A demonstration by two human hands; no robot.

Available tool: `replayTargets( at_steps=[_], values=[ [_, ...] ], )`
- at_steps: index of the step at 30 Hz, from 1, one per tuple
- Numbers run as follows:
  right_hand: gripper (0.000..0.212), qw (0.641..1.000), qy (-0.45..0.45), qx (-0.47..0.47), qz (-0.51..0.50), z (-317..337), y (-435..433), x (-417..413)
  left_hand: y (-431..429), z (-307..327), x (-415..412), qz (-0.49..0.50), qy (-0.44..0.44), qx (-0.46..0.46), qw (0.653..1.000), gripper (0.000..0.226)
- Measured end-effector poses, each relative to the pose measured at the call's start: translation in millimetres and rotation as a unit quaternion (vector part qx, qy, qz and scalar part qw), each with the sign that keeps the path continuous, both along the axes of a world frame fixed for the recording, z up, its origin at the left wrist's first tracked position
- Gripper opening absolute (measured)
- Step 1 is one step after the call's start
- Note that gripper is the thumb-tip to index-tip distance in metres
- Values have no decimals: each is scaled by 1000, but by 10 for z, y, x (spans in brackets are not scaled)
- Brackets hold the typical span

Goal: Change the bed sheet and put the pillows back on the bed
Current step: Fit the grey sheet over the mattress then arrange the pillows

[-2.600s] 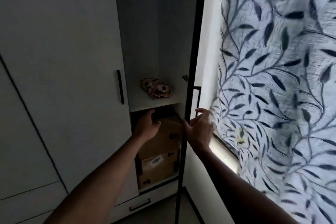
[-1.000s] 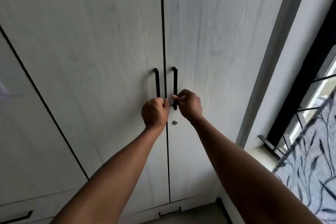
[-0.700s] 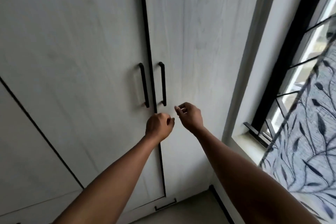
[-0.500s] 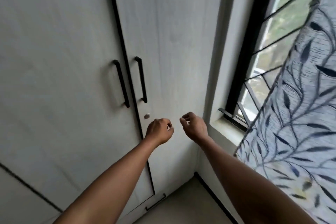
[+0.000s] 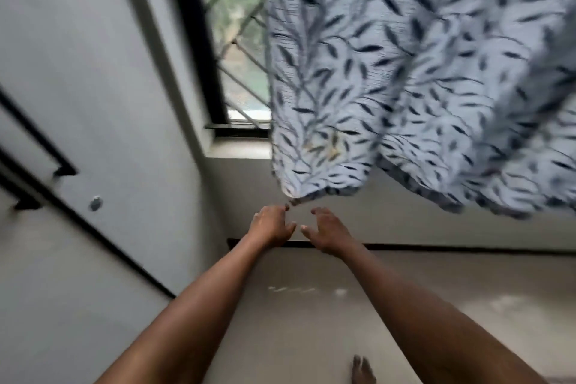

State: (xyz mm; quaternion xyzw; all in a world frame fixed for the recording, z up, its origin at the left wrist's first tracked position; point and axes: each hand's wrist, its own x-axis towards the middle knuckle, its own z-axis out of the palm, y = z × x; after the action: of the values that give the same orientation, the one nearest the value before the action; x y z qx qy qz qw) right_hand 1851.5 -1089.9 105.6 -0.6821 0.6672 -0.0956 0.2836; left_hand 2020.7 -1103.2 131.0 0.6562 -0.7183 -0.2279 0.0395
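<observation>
Head camera, looking forward and down; the whole picture is smeared by motion blur.

At the centre, two bare forearms reach forward side by side. The left hand (image 5: 270,225) and the right hand (image 5: 328,231) are near each other but apart. Their fingers (image 5: 318,212) are loosely spread and grip nothing.

From 12 to 3 o'clock hangs a pale blue-white fabric curtain printed with dark leaves (image 5: 405,72). Its lowest corner dips to just above the left hand's fingertips; whether they touch cannot be told. At 12 o'clock, left of the curtain, is a black-framed window with a diagonal metal grille (image 5: 237,40).

From 8 to 11 o'clock stands a closed, pale grey wood-grain wardrobe door (image 5: 109,87), with black bar handles (image 5: 64,165) and a small round silver lock (image 5: 95,203). At 6 o'clock lies a beige tiled floor (image 5: 311,305), with a bare foot (image 5: 361,371) at the very bottom edge.

The bed sheet, the pillows and the bed are nowhere in view.

With both hands free, the step in hand is probably getting to the bed. To do it well, keep the fingers clear of the curtain hem so it is not dragged along. Bring the bed into sight, then take the sheet by a corner rather than bunching its middle.
</observation>
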Motion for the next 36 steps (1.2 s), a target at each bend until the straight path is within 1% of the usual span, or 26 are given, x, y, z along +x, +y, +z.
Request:
replayTargets(
  at_steps=[3, 6, 9, 12, 15, 19, 22, 24, 27, 31, 34, 36],
  values=[
    [74, 995, 9, 17, -99, -117, 558, -651, 160, -109, -689, -105, 20, 20, 994, 62],
    [76, 980, 13, 21, -197, -195, 1184, -1311, 465, -75, -1429, -203, 35, 5, 979, 65],
    [82, 965, 27, 33, -260, -270, 1842, -1834, 913, -24, -2019, -275, 45, -4, 961, 66],
    [83, 948, 17, 15, -318, -323, 2558, -2269, 1411, -99, -2544, -341, 29, -11, 940, 68],
    [83, 920, 6, 17, -390, -367, 3435, -2665, 2100, -160, -3146, -414, 10, 1, 910, 71],
    [87, 882, 1, 51, -468, -443, 4751, -3086, 3209, -296, -3885, -500, 3, 5, 866, 73],
    [87, 848, 1, 68, -526, -419, 5761, -3392, 4130, -287, -4421, -582, -20, -12, 813, 74],
    [84, 816, 1, 66, -575, -377, 6441, -3560, 4762, -201, -4799, -636, -22, -28, 771, 73],
    [88, 760, -13, 56, -648, -283, 7395, -3699, 5649, -77, -5277, -703, -11, -30, 711, 71],
    [86, 672, -26, 47, -738, -319, 8567, -3692, 6808, -52, -5723, -792, -15, -36, 609, 73],
    [87, 614, -49, 36, -787, -413, 9206, -3553, 7540, -123, -5891, -843, -37, -23, 537, 74],
    [86, 571, -54, 45, -818, -503, 9572, -3413, 8014, -251, -5943, -871, -66, -7, 486, 74]
  ],
)
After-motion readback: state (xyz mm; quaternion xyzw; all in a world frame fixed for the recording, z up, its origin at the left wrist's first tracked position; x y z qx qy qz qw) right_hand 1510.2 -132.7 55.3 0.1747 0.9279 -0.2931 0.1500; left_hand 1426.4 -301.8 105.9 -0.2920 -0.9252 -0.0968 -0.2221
